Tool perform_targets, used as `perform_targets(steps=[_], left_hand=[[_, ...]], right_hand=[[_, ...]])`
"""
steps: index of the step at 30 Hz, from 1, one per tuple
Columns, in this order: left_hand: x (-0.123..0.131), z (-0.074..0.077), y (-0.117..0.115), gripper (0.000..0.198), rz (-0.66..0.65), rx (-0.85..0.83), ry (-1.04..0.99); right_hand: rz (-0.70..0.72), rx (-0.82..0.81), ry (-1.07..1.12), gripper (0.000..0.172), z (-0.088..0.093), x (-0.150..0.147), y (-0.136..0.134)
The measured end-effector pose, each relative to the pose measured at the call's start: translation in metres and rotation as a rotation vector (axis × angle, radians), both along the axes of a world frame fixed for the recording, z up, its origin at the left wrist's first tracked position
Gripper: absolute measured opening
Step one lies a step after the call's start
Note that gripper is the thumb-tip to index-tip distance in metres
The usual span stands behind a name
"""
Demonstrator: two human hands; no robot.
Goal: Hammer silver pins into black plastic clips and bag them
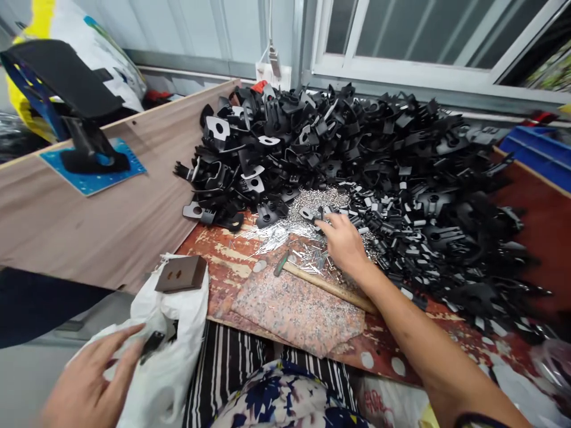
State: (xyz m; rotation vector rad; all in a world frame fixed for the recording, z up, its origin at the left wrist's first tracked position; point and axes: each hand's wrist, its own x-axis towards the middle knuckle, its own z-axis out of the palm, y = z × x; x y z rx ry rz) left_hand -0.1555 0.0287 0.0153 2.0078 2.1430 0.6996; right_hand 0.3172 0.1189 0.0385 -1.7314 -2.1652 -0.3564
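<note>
My left hand [96, 374] is over the white sack [190, 348] at the lower left, thumb and fingers apart. Just past its fingertips, a small black plastic part [152, 345] is at the sack's mouth, slightly blurred. My right hand [345, 244] reaches across the table to the edge of a heap of small metal rivets [314, 202]. Its thumb and forefinger are pinched at a small black plastic part [320, 212]. Thin metal pins [270, 236] lie scattered to its left. A hammer [328, 286] rests below, across a speckled stone slab [298, 309], partly under my right forearm.
Black plastic brackets [348, 137] form a big pile at the back, with small black clips [392, 238] on the right. A brown block [182, 274] sits on the sack's edge. At left, a black stand [89, 131] is on a wooden board [147, 196]. A blue crate [539, 151] is far right.
</note>
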Motion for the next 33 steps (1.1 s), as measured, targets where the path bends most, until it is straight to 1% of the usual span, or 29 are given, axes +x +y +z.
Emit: perform_targets(steps=[1, 3, 5, 6, 7, 9, 11, 13, 14, 15, 16, 17, 18, 20, 21, 22, 23, 25, 27, 30, 33], left_hand=[[0.012, -0.003, 0.001, 0.036, -0.062, -0.014, -0.055], [0.039, -0.009, 0.001, 0.036, -0.223, -0.020, -0.148], [0.067, -0.014, 0.002, 0.034, -0.384, 0.024, -0.195], [0.080, -0.017, 0.003, 0.032, -0.448, 0.061, -0.207], [0.093, -0.020, 0.003, 0.031, -0.505, 0.090, -0.207], [0.116, -0.023, 0.006, 0.035, -0.591, 0.128, -0.185], [0.138, -0.026, 0.010, 0.049, -0.645, 0.151, -0.159], [0.159, -0.031, 0.014, 0.060, -0.709, 0.173, -0.136], [0.168, -0.036, 0.015, 0.060, -0.756, 0.192, -0.126], [0.174, -0.041, 0.017, 0.055, -0.805, 0.211, -0.113], [0.179, -0.047, 0.019, 0.047, -0.851, 0.231, -0.100], [0.181, -0.054, 0.020, 0.038, -0.881, 0.252, -0.088], [0.182, -0.061, 0.021, 0.034, -0.893, 0.273, -0.080], [0.180, -0.071, 0.021, 0.038, -0.876, 0.281, -0.082], [0.179, -0.072, 0.021, 0.040, -0.861, 0.260, -0.090], [0.179, -0.072, 0.019, 0.040, -0.843, 0.225, -0.104], [0.179, -0.069, 0.018, 0.039, -0.823, 0.183, -0.121], [0.182, -0.057, 0.014, 0.037, -0.781, 0.097, -0.167], [0.186, -0.044, 0.011, 0.036, -0.722, 0.031, -0.232], [0.190, -0.030, 0.010, 0.036, -0.587, -0.047, -0.373], [0.185, -0.025, 0.012, 0.040, -0.490, -0.153, -0.501]], right_hand=[[-0.023, -0.024, -0.015, 0.046, 0.006, 0.005, 0.019], [-0.021, -0.114, -0.020, 0.042, 0.014, 0.011, 0.049], [-0.004, -0.186, -0.010, 0.032, 0.018, 0.012, 0.061], [-0.001, -0.202, -0.005, 0.028, 0.019, 0.010, 0.059], [-0.002, -0.209, 0.002, 0.026, 0.018, 0.006, 0.051], [0.015, -0.220, 0.033, 0.022, 0.014, -0.010, 0.021], [0.079, -0.234, 0.087, 0.017, 0.008, -0.035, -0.022], [0.193, -0.262, 0.165, 0.011, 0.002, -0.061, -0.067], [0.258, -0.276, 0.204, 0.011, 0.000, -0.071, -0.087], [0.309, -0.284, 0.236, 0.013, -0.002, -0.076, -0.105], [0.315, -0.284, 0.273, 0.016, -0.003, -0.075, -0.119], [0.270, -0.271, 0.308, 0.019, -0.005, -0.068, -0.129], [0.179, -0.244, 0.341, 0.022, -0.006, -0.055, -0.137], [-0.088, -0.161, 0.384, 0.030, -0.011, -0.012, -0.147], [-0.191, -0.121, 0.383, 0.034, -0.015, 0.014, -0.150], [-0.258, -0.093, 0.369, 0.039, -0.019, 0.040, -0.153], [-0.295, -0.079, 0.353, 0.042, -0.025, 0.065, -0.156], [-0.287, -0.084, 0.326, 0.049, -0.040, 0.104, -0.160], [-0.249, -0.085, 0.313, 0.055, -0.056, 0.126, -0.163], [-0.198, -0.075, 0.298, 0.056, -0.072, 0.135, -0.165], [-0.167, -0.086, 0.261, 0.052, -0.077, 0.132, -0.168]])
